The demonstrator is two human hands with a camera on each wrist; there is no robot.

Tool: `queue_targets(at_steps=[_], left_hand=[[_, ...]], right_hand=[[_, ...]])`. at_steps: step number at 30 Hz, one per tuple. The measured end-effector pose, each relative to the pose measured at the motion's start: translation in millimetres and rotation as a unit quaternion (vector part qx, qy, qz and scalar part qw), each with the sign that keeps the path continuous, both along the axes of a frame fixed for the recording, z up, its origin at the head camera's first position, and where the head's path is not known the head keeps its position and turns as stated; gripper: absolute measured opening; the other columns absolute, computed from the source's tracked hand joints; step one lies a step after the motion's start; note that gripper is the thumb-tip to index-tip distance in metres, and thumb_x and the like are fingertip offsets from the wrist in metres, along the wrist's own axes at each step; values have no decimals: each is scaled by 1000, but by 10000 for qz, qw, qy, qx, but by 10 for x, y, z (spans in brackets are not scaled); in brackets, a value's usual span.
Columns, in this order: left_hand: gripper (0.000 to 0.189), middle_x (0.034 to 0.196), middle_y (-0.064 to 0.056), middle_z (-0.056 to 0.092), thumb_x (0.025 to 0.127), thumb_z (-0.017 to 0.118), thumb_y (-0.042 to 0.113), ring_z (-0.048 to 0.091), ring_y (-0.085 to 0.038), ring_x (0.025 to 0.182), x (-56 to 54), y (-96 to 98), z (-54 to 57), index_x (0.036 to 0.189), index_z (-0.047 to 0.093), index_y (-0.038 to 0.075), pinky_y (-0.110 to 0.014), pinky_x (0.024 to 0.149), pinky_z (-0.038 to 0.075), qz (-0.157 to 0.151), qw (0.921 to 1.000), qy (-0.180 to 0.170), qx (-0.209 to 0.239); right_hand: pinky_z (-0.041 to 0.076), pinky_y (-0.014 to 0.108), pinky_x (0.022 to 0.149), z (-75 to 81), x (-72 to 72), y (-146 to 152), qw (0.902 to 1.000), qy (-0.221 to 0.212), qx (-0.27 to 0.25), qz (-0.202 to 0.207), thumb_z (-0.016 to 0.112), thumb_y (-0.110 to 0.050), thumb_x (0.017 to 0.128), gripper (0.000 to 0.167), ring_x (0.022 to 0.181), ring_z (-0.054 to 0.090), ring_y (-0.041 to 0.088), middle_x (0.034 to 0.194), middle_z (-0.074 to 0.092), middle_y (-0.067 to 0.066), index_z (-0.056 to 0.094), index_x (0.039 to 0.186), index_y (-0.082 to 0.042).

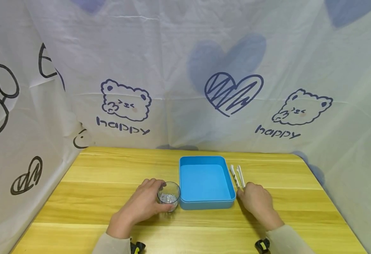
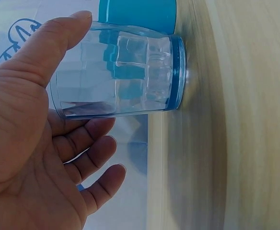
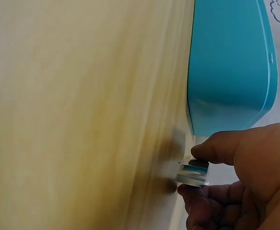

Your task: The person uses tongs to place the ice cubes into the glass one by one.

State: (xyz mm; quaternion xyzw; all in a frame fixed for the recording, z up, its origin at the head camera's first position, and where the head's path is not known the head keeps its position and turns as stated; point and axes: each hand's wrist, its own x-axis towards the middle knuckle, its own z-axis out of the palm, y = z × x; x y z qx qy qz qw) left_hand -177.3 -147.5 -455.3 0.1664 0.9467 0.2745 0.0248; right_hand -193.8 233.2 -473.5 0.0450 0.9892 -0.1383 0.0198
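My left hand [image 1: 145, 199] grips a clear drinking glass [image 2: 130, 112] that stands upright on the table, thumb on the near side and fingers round the far side. Several clear ice-like cubes [image 2: 131, 55] lie in its lower part. Just right of the glass sits a light blue open box [image 1: 205, 205]; its inside floor is bare. At the box's right side my right hand [image 1: 256, 201] pinches a pair of tongs [image 1: 240, 176] between thumb and fingers. Their two pale arms point away from me, spread apart. In the right wrist view the tongs' shiny metal end [image 3: 192, 175] shows between the fingertips.
A wood-grain table [image 1: 87, 197] carries everything. Behind it and along both sides hangs a white cloth [image 1: 172, 120] printed with hearts, bears and the word "happy". The blue box stands between both hands, close to the glass and the tongs.
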Motion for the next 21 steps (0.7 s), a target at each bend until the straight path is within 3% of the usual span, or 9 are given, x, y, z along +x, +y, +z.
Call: queue_targets(at_steps=[16, 21], left_hand=[[81, 130, -8, 67, 78, 90, 53, 57, -28, 122, -14, 1, 9, 139, 63, 7, -53, 111, 46, -31, 10000, -34, -11], [83, 132, -10, 66, 80, 89, 53, 58, -29, 122, -33, -38, 23, 141, 61, 5, -52, 109, 48, 169, 9998, 92, -77]], right_hand=[[45, 43, 48, 9, -9, 13, 10000, -24, 21, -91, 64, -39, 100, 44, 58, 55, 25, 64, 57, 7, 56, 69, -8], [42, 40, 49, 102, 49, 54, 9998, 23, -157, -114, 60, -40, 102, 46, 57, 53, 24, 62, 57, 5, 56, 67, -10]])
